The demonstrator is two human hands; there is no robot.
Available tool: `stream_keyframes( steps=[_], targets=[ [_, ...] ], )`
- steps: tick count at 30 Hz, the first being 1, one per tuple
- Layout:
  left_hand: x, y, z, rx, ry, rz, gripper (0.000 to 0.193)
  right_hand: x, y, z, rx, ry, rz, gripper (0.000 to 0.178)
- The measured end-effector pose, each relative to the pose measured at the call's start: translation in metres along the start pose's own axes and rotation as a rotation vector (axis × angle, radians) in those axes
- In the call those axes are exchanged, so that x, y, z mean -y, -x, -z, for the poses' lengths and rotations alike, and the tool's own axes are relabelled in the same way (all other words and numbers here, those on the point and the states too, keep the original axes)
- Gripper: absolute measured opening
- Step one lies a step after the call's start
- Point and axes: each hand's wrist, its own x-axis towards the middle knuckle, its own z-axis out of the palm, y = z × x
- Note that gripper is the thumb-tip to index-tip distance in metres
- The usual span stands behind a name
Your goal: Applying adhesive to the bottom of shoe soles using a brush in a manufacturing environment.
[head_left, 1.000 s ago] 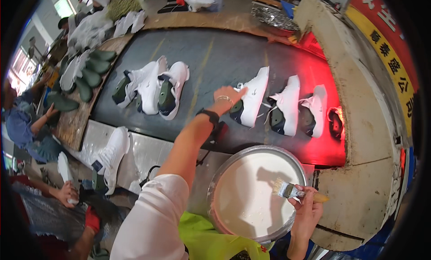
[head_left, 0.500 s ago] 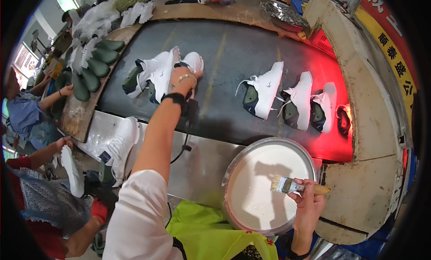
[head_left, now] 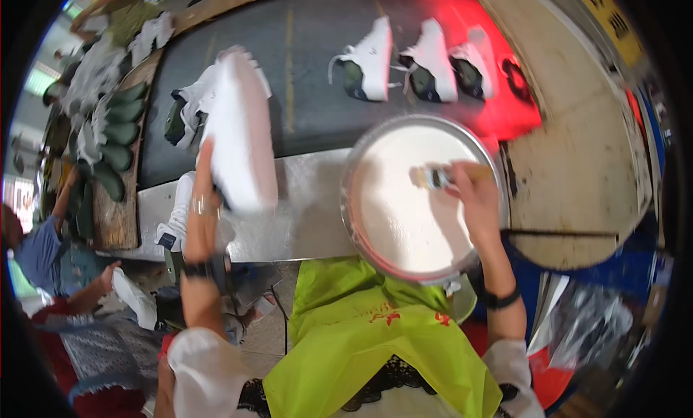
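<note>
My left hand [head_left: 205, 183] is closed around a white sneaker [head_left: 242, 129], blurred by motion. The sneaker is raised over the near edge of the dark belt, its pale sole turned toward me. A flat paintbrush [head_left: 436, 177] with a wooden handle is gripped in my right hand [head_left: 478, 198]. Its bristles point left above a round metal basin [head_left: 354, 227] of white liquid [head_left: 393, 223]. Whether the bristles touch the liquid I cannot tell. Partly behind the raised sneaker, another white sneaker with a green inside [head_left: 189, 104] lies on the belt.
White sneakers [head_left: 375, 64] stand on the belt [head_left: 317, 86] at right, under red light by a beige housing [head_left: 570, 144]. One more sneaker [head_left: 173, 219] rests on the metal ledge [head_left: 307, 209]. Dark green foot-shaped pieces [head_left: 121, 134] line a board at left. Co-workers' arms [head_left: 94, 295] are at lower left.
My left hand has lifted a sneaker off the belt and brought it nearer, sole showing. The brush remains over the basin in my right hand. The whole view has shifted.
</note>
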Motion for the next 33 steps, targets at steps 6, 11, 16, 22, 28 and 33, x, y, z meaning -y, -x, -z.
stream_keyframes(
  steps=[6,11,16,22,28,33],
  targets=[
    [0.092,0.146,-0.002,0.311,0.585,-0.193,0.055,-0.033,-0.021,-0.036,0.05,0.445,0.194,0.02],
    [0.197,0.227,0.015,0.007,0.244,0.087,0.052,-0.008,-0.006,-0.038,-0.003,0.399,0.302,0.019],
    [0.162,0.222,-0.057,0.142,0.119,0.169,0.044,-0.02,-0.012,-0.014,0.134,0.257,0.28,0.019],
    [0.168,0.2,-0.062,0.288,-0.033,0.14,0.048,0.041,0.034,-0.042,0.181,-0.044,0.348,0.017],
    [0.155,0.201,-0.082,0.374,0.2,0.169,0.052,0.072,0.053,-0.05,0.443,-0.036,0.332,0.021],
    [0.155,0.206,-0.085,0.303,0.163,0.248,0.058,0.072,-0.011,-0.058,0.345,0.003,0.286,0.027]
  ],
)
